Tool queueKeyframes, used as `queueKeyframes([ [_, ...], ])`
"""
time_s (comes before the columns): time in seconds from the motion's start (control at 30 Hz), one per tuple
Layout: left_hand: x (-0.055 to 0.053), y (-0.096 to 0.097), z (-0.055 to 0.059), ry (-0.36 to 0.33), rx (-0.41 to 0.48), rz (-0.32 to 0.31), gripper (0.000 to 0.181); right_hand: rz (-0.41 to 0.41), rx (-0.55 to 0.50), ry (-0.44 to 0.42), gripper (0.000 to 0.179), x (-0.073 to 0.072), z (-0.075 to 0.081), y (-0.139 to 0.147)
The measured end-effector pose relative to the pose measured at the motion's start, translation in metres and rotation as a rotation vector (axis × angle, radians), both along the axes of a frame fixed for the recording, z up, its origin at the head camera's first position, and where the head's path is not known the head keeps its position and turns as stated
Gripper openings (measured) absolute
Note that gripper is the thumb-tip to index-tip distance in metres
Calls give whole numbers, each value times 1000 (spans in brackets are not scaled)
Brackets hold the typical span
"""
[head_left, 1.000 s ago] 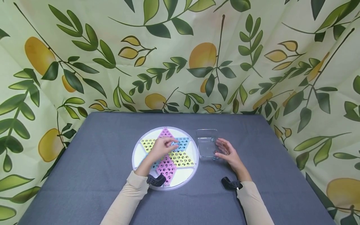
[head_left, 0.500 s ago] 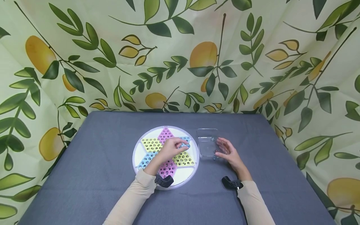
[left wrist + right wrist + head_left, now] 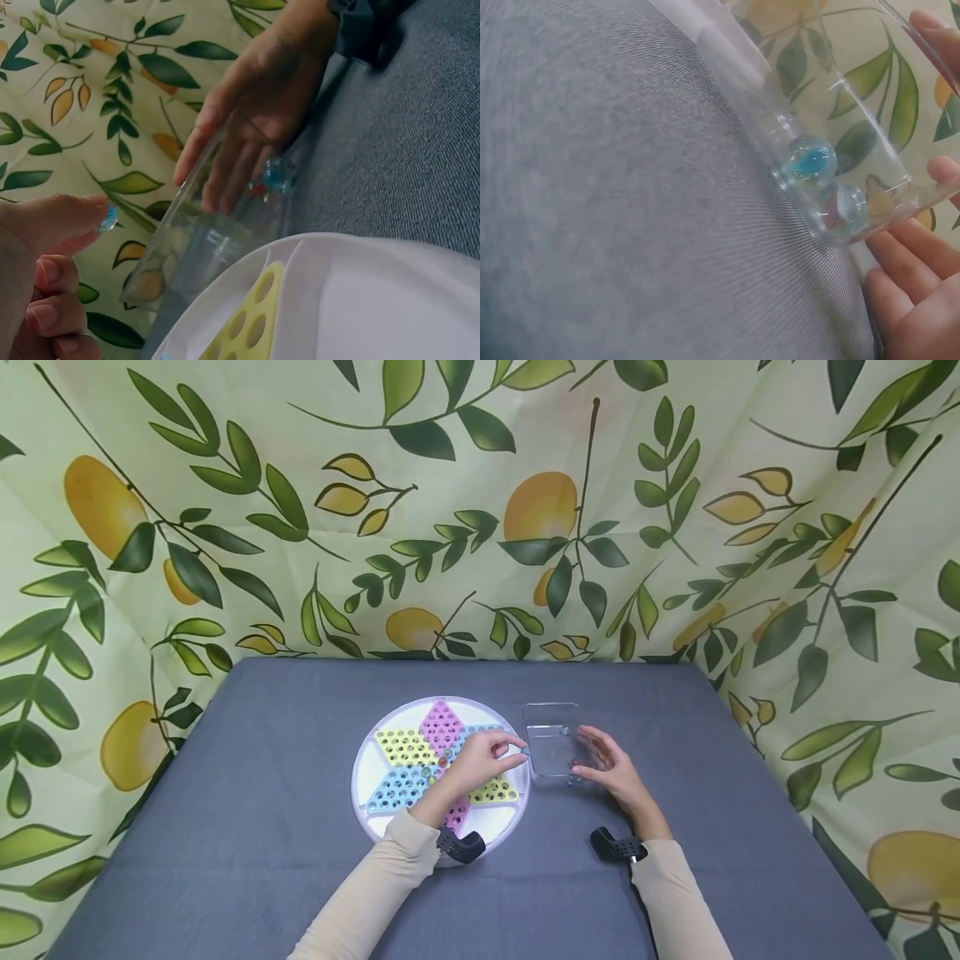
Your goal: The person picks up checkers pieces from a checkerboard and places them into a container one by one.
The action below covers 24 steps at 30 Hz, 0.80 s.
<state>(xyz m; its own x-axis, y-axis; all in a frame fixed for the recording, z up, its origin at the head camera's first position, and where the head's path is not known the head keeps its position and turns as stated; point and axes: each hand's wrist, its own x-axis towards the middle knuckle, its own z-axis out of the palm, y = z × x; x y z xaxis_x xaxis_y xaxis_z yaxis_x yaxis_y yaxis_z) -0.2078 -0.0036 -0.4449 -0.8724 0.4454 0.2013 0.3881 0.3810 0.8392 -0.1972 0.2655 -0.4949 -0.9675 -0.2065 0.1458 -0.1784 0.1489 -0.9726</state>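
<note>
My left hand (image 3: 480,762) is over the right side of the round white Chinese checkers board (image 3: 386,831). Between thumb and fingertip it pinches a blue-streaked glass marble (image 3: 109,218), right at the left edge of a clear plastic box (image 3: 551,753). My right hand (image 3: 611,772) rests against the box's right side, fingers fairly straight and thumb apart near the front corner. Inside the box, in the right wrist view, a blue marble (image 3: 811,159) lies beside a reddish marble (image 3: 841,208). Part of the board is hidden under the left forearm.
Near the board's middle sit a red marble (image 3: 442,762) and a greenish marble (image 3: 426,772). The board's star has pink, yellow and blue sections with holes. Grey cloth (image 3: 285,727) covers the table, and a leaf-patterned curtain (image 3: 450,510) hangs behind it.
My left hand has moved right across the board to the box's edge, carrying the marble. The board's middle, with marbles on it, has come into sight. My right hand has stayed in place.
</note>
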Motion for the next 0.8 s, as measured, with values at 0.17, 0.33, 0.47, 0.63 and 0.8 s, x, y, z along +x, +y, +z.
queueKeyframes([
  [0.17,-1,10,-4,-3,8,-8,22,32,-78,-18,78,-1,-1,1],
  [0.33,-2,16,-7,-20,0,-10,23,24,-41,-88,79,-1,1,1],
  [0.47,-2,20,-8,-16,-5,-7,24,16,-15,-129,78,-1,3,0],
  [0.63,-3,23,-9,-31,-5,1,25,10,-12,-154,78,-2,5,-1],
  [0.8,-4,24,-11,-56,-16,7,24,11,-34,-159,80,-2,5,-2],
])
